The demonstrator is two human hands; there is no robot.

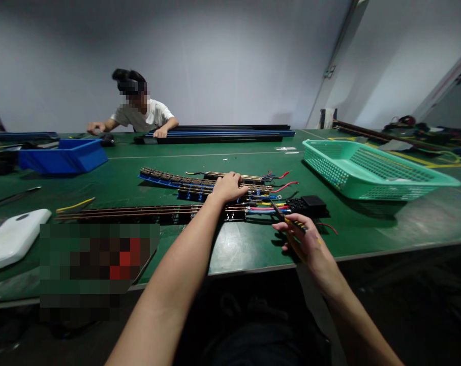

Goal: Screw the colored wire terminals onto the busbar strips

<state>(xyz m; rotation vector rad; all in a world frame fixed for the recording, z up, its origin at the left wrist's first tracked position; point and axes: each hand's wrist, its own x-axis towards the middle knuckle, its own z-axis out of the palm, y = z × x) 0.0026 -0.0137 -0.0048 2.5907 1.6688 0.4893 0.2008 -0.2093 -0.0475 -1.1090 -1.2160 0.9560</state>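
My left hand [229, 187] reaches over a group of wired strips, its thumb and fingers bent around a blue strip [194, 192] with metal rods along its top. Another blue strip [161, 177] angles off to the left, and a shorter strip lies behind. In front is a long black strip [131, 212] with copper-coloured rods, its coloured wires [266, 209] running to a black block [308, 205]. My right hand [306, 239] is closed on pliers [296, 223] with yellow-and-black handles. Their jaws point toward the coloured wires; contact cannot be made out.
A green basket [367, 183] stands at the right and a blue bin [64, 156] at the left. A white device [19, 239] lies near the left front edge. Across the green table [245, 254], a person [144, 114] sits beside long dark rails [222, 133].
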